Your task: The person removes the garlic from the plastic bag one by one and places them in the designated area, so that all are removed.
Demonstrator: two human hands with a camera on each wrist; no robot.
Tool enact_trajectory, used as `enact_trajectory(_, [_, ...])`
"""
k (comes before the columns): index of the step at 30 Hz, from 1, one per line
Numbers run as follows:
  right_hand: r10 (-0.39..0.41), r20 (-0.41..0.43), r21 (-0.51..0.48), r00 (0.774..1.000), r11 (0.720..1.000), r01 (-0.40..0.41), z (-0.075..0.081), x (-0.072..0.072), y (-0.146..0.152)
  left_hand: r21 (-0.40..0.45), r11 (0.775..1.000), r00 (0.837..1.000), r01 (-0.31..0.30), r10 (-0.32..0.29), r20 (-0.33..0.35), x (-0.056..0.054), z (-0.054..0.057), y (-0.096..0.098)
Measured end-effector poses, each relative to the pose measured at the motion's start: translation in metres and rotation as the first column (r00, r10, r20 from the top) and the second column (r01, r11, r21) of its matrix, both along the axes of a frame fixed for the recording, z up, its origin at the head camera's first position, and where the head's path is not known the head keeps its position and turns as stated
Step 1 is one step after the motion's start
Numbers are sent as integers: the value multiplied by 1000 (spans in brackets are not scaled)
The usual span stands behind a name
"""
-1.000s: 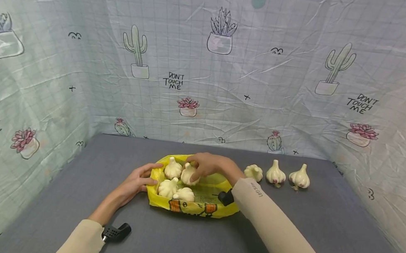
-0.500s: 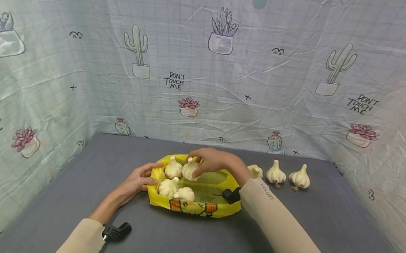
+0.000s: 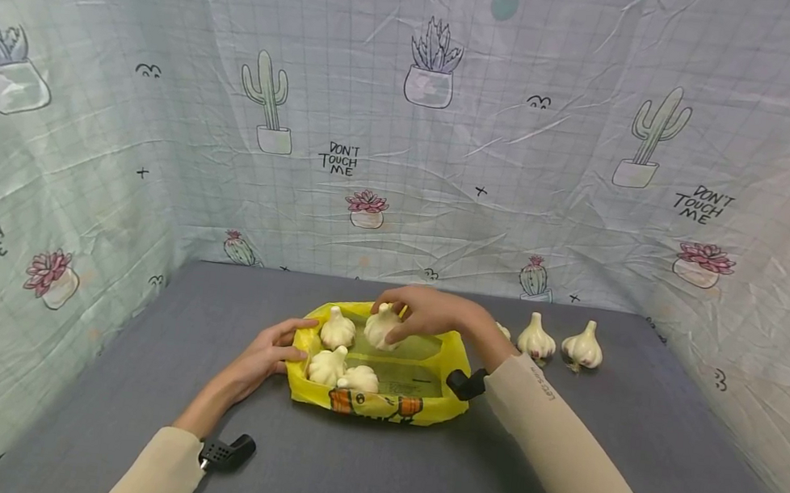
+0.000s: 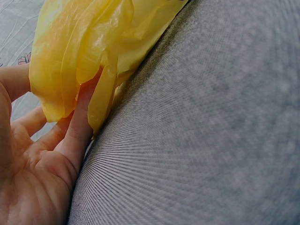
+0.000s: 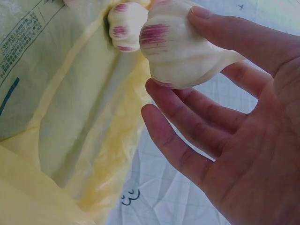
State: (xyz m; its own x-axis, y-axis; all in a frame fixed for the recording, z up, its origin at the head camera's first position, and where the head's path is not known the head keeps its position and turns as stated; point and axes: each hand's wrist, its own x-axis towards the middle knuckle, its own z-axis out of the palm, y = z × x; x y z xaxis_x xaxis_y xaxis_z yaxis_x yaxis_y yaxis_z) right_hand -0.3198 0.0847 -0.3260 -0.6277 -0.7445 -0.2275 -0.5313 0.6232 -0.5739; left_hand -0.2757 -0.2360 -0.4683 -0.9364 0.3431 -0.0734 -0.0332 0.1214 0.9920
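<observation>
The right hand [image 3: 424, 311] grasps a garlic bulb [image 3: 380, 326] between its thumb and fingertips, holding it neck-up over the far side of an open yellow bag [image 3: 448, 409]. From the right wrist, purple streaks show on the bulb's pale skin.

The left hand [image 3: 266, 354] grips the bag's left end, with thumb and forefinger over the rim; from the left wrist, the thumb is seen tucked into a fold of plastic.

The bag lies on a grey worktop [image 3: 340, 472], around its middle, closer to the far edge than the near one. Its near wall carries an orange and black print.

Inside, three bulbs are gathered toward the left end: a far-left bulb [image 3: 337, 328], a near-left bulb [image 3: 328, 365] and, just beside that one, a tilted bulb [image 3: 360, 378] by the near wall.

Right of the bag, along the worktop's far edge, stand two upright bulbs [image 3: 536, 338], near each other toward the far right corner. Beside them, a partly hidden bulb [image 3: 503, 330] peeks out behind the right wrist.

Beige sleeves [image 3: 563, 445] cover both forearms. Beyond the worktop hangs a creased, pale cloth [image 3: 480, 142] printed with potted cacti and "Don't touch me".
</observation>
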Motion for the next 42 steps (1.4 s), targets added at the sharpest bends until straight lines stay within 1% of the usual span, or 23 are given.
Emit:
enact_trajectory(12, [-31, -8, -42, 999, 999, 31, 9, 10, 18, -8, 1000, 1000, -8, 8, -1, 2, 1, 1])
enact_trajectory(21, [-5, -44, -111, 999, 994, 0, 12, 20, 35, -1, 1000, 1000, -2, 2, -6, 2, 1, 0])
enact_trajectory(25, [-9, -58, -136, 998, 991, 1, 11, 26, 43, 3, 1000, 1000, 3, -3, -6, 2, 1, 0])
enact_trajectory(32, [-57, -40, -169, 998, 984, 49, 14, 37, 57, -3, 1000, 1000, 1, -1, -4, 2, 1, 0])
enact_trajectory(34, [-66, -47, -181, 997, 982, 56, 14, 39, 61, -5, 1000, 1000, -1, 1, -1, 2, 0, 0])
enact_trajectory(42, [-128, -65, -259, 990, 960, 108, 9, 49, 77, -5, 1000, 1000, -2, 2, 0, 1, 0, 0])
